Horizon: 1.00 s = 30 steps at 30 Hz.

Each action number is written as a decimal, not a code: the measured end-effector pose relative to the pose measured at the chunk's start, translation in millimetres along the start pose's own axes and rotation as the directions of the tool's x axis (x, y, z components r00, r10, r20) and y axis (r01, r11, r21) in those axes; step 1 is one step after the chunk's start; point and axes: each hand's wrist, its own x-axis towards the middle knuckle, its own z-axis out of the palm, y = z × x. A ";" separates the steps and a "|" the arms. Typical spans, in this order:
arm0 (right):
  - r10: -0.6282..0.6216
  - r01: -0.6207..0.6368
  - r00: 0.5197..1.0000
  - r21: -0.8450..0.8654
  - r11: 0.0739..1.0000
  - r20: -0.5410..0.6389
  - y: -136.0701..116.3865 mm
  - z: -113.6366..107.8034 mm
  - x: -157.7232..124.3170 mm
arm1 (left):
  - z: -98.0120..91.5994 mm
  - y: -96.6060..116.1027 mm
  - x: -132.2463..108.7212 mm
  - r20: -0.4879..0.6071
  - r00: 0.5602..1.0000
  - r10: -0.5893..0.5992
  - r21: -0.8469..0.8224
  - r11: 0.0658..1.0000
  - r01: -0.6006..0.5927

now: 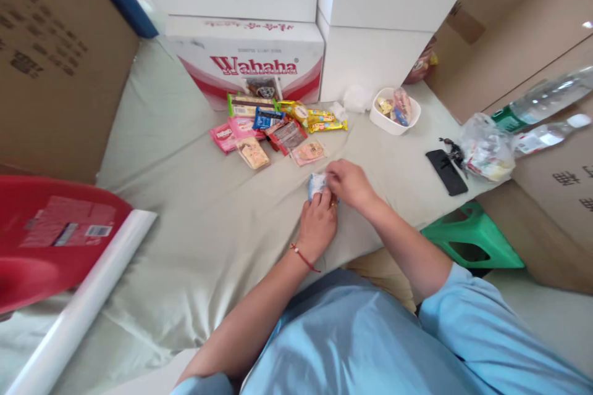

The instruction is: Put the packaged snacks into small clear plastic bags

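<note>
My left hand (317,220) and my right hand (348,183) meet over a small light-blue snack packet (316,184) on the pale green cloth (194,210). Both hands pinch the packet, the left from below and the right at its right edge. Just beyond them lies a spread of several snack packets (273,126), pink, blue, yellow and brown. A red string bracelet circles my left wrist.
A white bowl (395,112) of small items stands back right, with a black phone (446,171), a plastic bag (486,149) and water bottles (542,102) further right. A Wahaha carton (245,58), cardboard boxes, a red tub (46,241), a white roll (78,311) and a green stool (472,239) surround the cloth.
</note>
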 end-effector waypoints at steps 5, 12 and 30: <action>-0.041 0.064 0.991 -0.176 0.982 0.130 -37.2 26.4 4.6 | -23.3 -30.8 -15.1 -0.101 0.990 -0.094 -0.374 0.926 0.050; -0.130 0.132 0.991 -0.221 0.966 0.022 -42.8 49.9 -32.7 | -48.9 -70.4 -0.5 -0.279 0.783 -0.555 -0.636 0.718 0.282; 0.336 -0.364 0.924 -0.155 0.918 -0.180 222.2 -159.6 166.7 | -12.7 -85.2 13.5 -0.121 0.970 -0.211 -0.343 0.926 0.159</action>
